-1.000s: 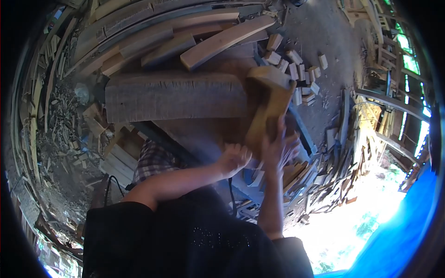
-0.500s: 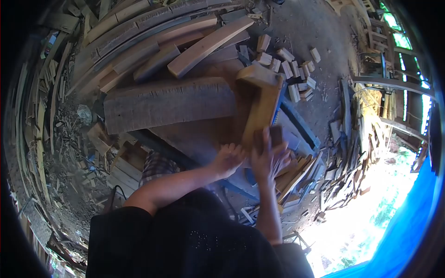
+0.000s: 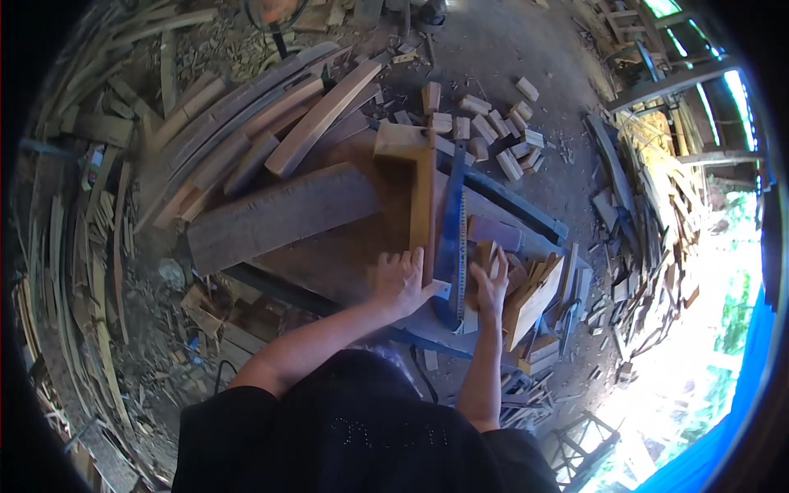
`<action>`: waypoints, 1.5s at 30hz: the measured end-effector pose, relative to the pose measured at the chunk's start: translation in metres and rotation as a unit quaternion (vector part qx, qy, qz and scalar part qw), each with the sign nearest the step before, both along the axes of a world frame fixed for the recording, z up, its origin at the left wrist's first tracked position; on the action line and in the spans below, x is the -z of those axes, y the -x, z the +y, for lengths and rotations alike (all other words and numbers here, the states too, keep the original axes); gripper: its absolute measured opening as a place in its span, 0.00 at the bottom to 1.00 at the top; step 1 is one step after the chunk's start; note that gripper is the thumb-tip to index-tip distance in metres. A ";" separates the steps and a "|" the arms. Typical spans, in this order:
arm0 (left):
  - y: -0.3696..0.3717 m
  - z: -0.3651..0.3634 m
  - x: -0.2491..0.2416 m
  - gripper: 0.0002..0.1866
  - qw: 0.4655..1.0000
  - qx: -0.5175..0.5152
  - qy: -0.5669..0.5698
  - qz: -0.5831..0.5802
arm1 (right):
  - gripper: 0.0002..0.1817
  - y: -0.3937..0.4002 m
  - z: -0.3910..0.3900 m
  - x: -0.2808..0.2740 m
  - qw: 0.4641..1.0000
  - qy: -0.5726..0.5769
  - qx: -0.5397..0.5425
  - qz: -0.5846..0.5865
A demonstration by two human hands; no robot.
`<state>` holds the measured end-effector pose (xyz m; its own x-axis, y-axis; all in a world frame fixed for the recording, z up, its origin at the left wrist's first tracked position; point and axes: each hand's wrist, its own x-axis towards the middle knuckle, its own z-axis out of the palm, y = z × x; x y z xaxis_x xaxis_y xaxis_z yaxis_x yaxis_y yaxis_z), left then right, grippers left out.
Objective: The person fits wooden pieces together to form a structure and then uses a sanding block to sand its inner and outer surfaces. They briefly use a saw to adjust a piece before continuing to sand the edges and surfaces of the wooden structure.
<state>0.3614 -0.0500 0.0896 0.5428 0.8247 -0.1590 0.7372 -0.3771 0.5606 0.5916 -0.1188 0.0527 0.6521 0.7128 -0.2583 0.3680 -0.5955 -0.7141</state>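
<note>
A long squared timber (image 3: 423, 205) with a short arm at its far end lies on the work table. My left hand (image 3: 400, 283) grips its near end, thumb stretched out beside a small pale piece (image 3: 442, 289) that I cannot make out. Right of the timber lies a blue saw blade (image 3: 452, 238), its toothed edge facing right. Beyond the teeth, my right hand (image 3: 491, 283) has thumb and fingers around a small wooden block (image 3: 485, 253), partly hidden by the fingers. A reddish-brown block (image 3: 496, 233) lies just past it.
A wide dark plank (image 3: 279, 215) and several curved timbers (image 3: 325, 119) lie on the left and far side. Several short blocks (image 3: 501, 123) are heaped on the ground beyond the table. Loose boards (image 3: 534, 304) lean at the right, with scrap wood (image 3: 649, 214) farther out.
My view has shifted. My left hand has come onto the timber's near end. My right hand has moved from over the timber to the right of the saw blade, which now shows fully.
</note>
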 end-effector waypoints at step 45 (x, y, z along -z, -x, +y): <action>0.061 0.086 0.066 0.43 0.962 -0.214 -0.171 0.015 | 0.45 0.153 0.020 -0.017 0.972 0.045 -0.191 -0.131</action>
<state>0.3002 0.0364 0.0241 0.1412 0.9784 0.1509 0.8796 -0.1940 0.4343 0.4384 -0.0991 0.0701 0.3965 0.8978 -0.1916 0.7361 -0.4356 -0.5181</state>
